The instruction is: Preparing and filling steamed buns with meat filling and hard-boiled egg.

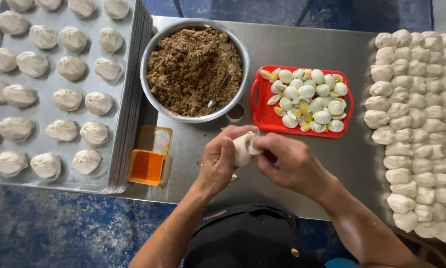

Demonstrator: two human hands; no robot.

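Note:
A white piece of dough (242, 148) is held between both hands above the steel table (302, 44). My left hand (222, 160) cups it from the left, fingers curled around it. My right hand (290, 164) pinches its right side with thumb and fingertips. Just behind the hands stands a big metal bowl (151, 57) of brown crumbly filling with a spoon (219, 92) stuck in it. A red tray (262, 116) of halved boiled eggs sits to the right of the bowl.
A stack of metal baking trays (49, 111) at the left carries several shaped white buns. Many raw dough balls (418, 129) cover the table's right end. A small orange container (147, 166) with its lid lies near the front left.

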